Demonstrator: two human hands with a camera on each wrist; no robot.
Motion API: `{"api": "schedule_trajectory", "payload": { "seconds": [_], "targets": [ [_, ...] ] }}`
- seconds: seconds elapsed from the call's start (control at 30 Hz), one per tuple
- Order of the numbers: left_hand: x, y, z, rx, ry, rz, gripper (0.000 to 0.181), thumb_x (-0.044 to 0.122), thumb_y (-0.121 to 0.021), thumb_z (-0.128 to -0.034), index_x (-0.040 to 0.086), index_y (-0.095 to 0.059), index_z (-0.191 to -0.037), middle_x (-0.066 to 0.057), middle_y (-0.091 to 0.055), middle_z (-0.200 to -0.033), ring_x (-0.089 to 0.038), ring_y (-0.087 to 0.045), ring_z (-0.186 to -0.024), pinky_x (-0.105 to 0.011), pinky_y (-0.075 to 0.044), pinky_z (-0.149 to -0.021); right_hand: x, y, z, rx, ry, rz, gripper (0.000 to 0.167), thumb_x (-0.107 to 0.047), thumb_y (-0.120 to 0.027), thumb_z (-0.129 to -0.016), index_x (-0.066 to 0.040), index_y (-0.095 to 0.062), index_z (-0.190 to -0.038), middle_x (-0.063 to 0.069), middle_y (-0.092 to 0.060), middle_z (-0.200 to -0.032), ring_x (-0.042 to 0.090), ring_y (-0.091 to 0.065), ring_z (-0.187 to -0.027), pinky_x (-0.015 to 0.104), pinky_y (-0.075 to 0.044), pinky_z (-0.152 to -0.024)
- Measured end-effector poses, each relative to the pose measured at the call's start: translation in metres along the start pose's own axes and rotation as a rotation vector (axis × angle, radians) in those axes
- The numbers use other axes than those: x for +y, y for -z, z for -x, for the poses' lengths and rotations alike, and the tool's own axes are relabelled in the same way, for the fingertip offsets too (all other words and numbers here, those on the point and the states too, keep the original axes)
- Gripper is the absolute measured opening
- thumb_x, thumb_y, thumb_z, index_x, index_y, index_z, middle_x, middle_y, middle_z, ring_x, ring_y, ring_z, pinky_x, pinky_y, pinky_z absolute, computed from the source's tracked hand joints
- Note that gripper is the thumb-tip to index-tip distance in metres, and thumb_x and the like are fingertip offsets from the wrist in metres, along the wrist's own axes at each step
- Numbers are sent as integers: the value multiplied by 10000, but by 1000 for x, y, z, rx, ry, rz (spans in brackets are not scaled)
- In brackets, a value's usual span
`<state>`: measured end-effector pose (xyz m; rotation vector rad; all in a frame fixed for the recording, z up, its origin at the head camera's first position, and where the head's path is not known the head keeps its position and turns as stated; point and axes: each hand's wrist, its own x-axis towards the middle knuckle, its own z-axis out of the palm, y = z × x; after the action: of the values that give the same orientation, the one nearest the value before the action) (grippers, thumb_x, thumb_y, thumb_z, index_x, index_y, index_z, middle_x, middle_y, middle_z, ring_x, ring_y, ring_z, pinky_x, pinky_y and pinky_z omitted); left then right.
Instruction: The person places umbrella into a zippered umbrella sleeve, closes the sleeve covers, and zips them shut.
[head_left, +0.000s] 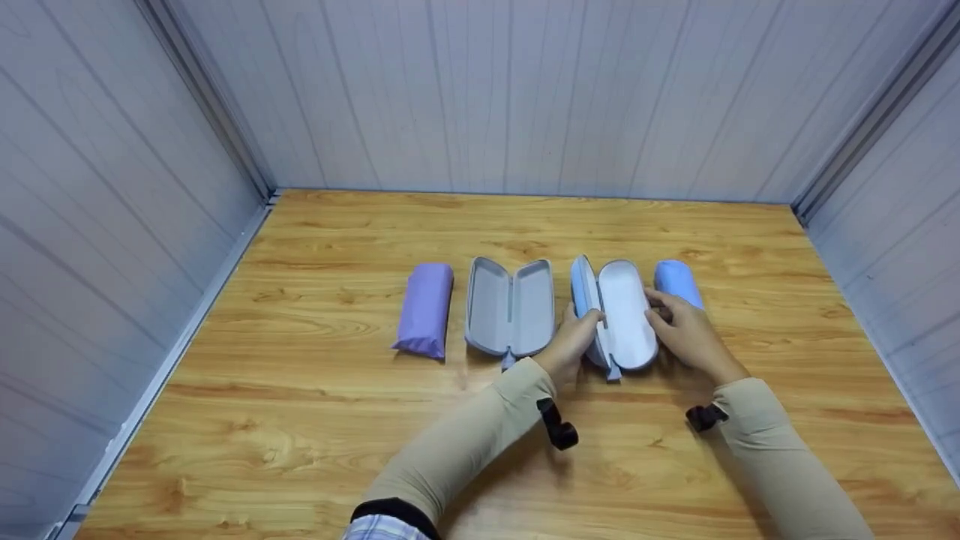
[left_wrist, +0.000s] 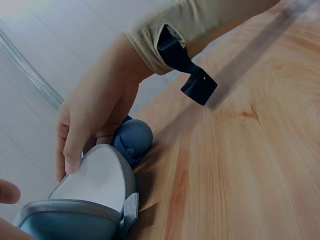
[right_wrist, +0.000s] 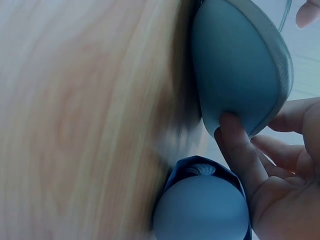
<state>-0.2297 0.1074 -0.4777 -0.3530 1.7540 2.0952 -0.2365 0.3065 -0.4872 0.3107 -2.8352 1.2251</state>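
**Open blue case (head_left: 631,315) held between two grips**

The left grip (head_left: 571,343) is curled round the left half of the blue case, its thumb over the raised edge. The right grip (head_left: 686,330) pinches the rim of the opposite half; in the right wrist view a fingertip (right_wrist: 231,125) presses the shell from outside. The case thus sits directly between the grips, above the wooden worktop (head_left: 300,420), its white lining showing. Its left half is tilted more upright than the right. A small fabric tab (head_left: 613,372) sticks out at its near end, between the two grips.

Just left of the left grip, a grey case (head_left: 486,311) lies wide open, both halves facing up. Farther left of that grip, well apart from it, lies a purple wrapped packet (head_left: 424,309). Just behind the right grip is a blue bundle (head_left: 676,280), partly hidden by that grip; its rounded end shows in both wrist views. Beige sleeves (head_left: 465,435) cover both forearms, with black mounts (head_left: 556,426) near the wrists.
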Motion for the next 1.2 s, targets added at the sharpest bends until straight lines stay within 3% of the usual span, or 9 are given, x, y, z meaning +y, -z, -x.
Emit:
{"api": "schedule_trajectory", "payload": {
  "seconds": [0.33, 0.67, 0.9, 1.2],
  "targets": [
    [-4, 1, -5, -60, 55, 150, 796, 284, -617, -955, 156, -177, -1605, -168, -356, -1501, -336, -477, -1228, -564, -436, -1006, -1, 0, -1, -22, -7, 28, 449, -38, -526, -1022, 105, -447, -1440, 318, -604, -1239, 410, -603, -1093, 531, -501, -922],
    [-10, 4, -7, -84, 19, 197, 799, 333, -620, -972, 144, -171, -1605, -181, -370, -1496, -340, -456, -1275, -548, -394, -1055, 0, 0, -2, -27, -6, 20, 448, -44, -527, -1022, 105, -450, -1437, 320, -599, -1246, 424, -601, -1101, 538, -501, -927],
    [-10, 5, -7, -92, 30, 188, 786, 383, -573, -990, 152, -152, -1612, -174, -365, -1502, -336, -443, -1286, -556, -387, -1053, 0, 1, -1, -31, 3, 20, 448, -43, -531, -1019, 96, -457, -1438, 303, -611, -1238, 400, -613, -1088, 519, -505, -921],
    [-9, 5, -7, -99, 13, 200, 761, 367, -576, -997, 158, -172, -1608, -179, -392, -1474, -349, -461, -1264, -579, -390, -1036, 0, 10, -1, 20, -2, -14, 430, -117, -558, -1028, 66, -506, -1414, 262, -612, -1279, 379, -625, -1088, 461, -527, -896]
  ]
}}
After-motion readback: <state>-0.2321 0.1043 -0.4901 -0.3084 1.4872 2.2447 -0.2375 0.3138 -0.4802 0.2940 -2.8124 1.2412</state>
